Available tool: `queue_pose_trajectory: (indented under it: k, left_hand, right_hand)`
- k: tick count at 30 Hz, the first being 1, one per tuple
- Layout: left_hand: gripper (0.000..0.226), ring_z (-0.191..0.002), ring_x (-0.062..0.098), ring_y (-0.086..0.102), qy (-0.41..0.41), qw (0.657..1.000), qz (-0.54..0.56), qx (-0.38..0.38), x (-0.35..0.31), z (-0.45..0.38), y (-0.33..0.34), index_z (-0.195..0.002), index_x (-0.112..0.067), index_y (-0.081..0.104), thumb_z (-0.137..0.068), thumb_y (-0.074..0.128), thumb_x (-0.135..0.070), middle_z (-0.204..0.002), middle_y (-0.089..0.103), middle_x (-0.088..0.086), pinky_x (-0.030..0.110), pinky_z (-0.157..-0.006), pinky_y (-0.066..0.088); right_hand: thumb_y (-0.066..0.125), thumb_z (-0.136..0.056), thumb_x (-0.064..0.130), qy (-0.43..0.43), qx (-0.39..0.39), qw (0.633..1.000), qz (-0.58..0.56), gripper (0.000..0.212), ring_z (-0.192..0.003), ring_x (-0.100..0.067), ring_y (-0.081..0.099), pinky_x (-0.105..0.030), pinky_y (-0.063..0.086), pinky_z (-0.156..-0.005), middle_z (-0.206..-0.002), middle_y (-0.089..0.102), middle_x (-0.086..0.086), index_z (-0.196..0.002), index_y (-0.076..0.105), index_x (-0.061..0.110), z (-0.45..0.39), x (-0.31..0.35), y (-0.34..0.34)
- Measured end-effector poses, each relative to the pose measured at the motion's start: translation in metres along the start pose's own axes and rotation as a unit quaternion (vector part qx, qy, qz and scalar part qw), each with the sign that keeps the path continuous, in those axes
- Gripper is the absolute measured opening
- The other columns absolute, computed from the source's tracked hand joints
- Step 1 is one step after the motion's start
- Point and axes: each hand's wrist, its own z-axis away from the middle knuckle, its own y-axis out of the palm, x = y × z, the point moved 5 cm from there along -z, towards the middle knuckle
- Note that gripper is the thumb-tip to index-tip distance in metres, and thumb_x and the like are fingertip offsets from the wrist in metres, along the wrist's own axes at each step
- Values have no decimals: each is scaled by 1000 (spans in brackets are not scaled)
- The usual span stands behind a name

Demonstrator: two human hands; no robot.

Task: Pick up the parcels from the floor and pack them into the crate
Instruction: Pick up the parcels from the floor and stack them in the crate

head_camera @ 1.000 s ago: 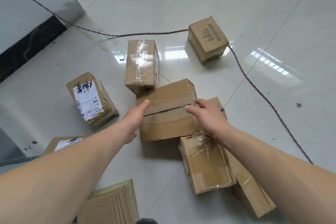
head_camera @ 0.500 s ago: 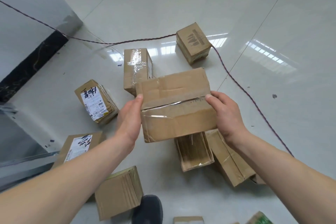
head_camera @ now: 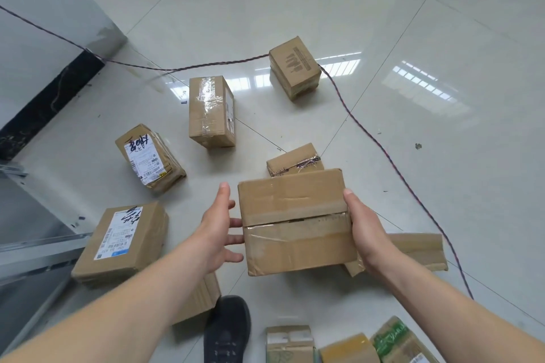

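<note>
The right hand (head_camera: 365, 230) grips the held parcel (head_camera: 295, 221); the left hand (head_camera: 216, 230), fingers spread, touches its side. Ten more parcels lie on the floor (head_camera: 442, 38); those at six o'clock are cut off.

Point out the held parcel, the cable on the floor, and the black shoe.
held parcel (head_camera: 292, 215): head view, middle of its taped top face.
cable (head_camera: 392, 160): head view, a stretch right of the parcels.
black shoe (head_camera: 227, 330): head view, its upper.
</note>
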Motion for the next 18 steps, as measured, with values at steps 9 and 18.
queue_pose_trajectory:
  k: [9, 18]
  left_hand:
    - [92, -98, 52, 65, -52, 997, -5, 49, -24, 7, -8, -122, -11, 54, -81, 23, -87, -118, 63, 19, 64, -93, 42]
    - [85, -75, 26, 60, 25, 994, 97, 49, -18, 27, -28, -119, -4, 59, -88, 30, -78, -86, 59, 15, 40, -68, 47]
  right_hand:
    - [29, -96, 74, 5, -42, 999, -24, 62, -98, -14, 68, -39, 50, -92, -100, 77, 7, -97, 72, 29, 16, 24, -11]
    - [27, -104, 59, -33, -16, 991, -127, 64, -91, -17, 71, -35, 51, -77, -95, 76, -6, -113, 70, 13, 26, 27, -23]
